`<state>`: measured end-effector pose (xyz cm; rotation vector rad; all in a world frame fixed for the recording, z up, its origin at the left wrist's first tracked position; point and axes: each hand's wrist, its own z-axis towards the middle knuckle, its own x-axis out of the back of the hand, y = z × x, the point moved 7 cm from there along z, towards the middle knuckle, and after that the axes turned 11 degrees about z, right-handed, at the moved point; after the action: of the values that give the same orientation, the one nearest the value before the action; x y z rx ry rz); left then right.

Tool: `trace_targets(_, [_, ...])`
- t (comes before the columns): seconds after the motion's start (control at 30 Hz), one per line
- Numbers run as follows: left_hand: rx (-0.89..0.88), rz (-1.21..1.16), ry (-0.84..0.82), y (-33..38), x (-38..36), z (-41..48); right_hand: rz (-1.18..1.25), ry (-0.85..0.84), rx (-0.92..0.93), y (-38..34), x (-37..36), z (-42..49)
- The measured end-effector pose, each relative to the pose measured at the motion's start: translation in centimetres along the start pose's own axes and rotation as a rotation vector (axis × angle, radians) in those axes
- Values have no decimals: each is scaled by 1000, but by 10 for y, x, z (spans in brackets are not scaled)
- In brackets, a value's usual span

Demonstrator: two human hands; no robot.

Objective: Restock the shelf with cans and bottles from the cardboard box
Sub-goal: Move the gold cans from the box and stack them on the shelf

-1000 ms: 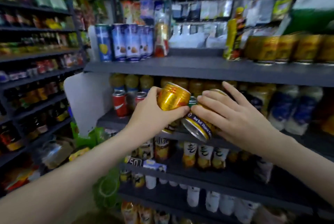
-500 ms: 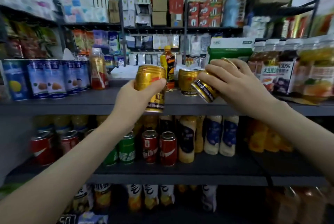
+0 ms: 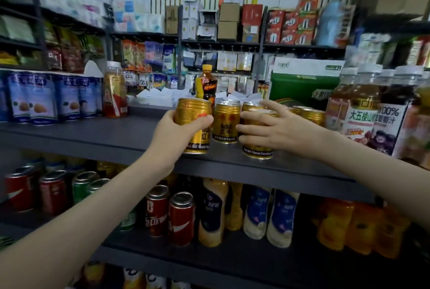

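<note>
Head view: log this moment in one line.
left hand: grips left can, upright, at shelf edge | right hand: grips right can, upright on shelf

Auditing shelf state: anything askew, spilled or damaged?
No spills, nothing toppled. The left-hand can and right-hand can are upright at the top shelf. Only oddity: the amber bottle beside the blue cans has a crooked-looking label, though blurry.

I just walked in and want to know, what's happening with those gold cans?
A person is stocking the shelf. The left hand grips a gold can at the shelf's front edge; whether it is set down is unclear. The right hand holds a second can, which seems to stand on the shelf beside a row of the same cans.
</note>
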<state>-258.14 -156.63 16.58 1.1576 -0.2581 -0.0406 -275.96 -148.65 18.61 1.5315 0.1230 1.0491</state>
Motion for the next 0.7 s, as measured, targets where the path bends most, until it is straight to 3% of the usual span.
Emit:
trace_targets(0.07, [-22, 19, 2, 2, 0, 5, 37, 32, -81, 8, -5, -8])
trace_targets(0.13, [-48, 45, 4, 3, 0, 9, 219, 110, -291, 24, 0, -16])
trace_targets(0.27, [-105, 110, -37, 5, -8, 14, 1207, 158, -753, 50, 2, -24])
trace_targets(0.33, [-113, 105, -61, 7, -12, 18, 1418, 59, -839, 49, -4, -19])
trace_targets(0.47, [-108, 69, -111, 6, -15, 27, 1355, -99, -873, 47, -11, -9])
trace_targets(0.6, [-47, 24, -158, -3, -15, 40, 1370, -32, -989, 59, -23, -7])
trace_targets(0.7, [18, -57, -214, -12, -19, 50, 1228, 0, -1016, 66, -30, 0])
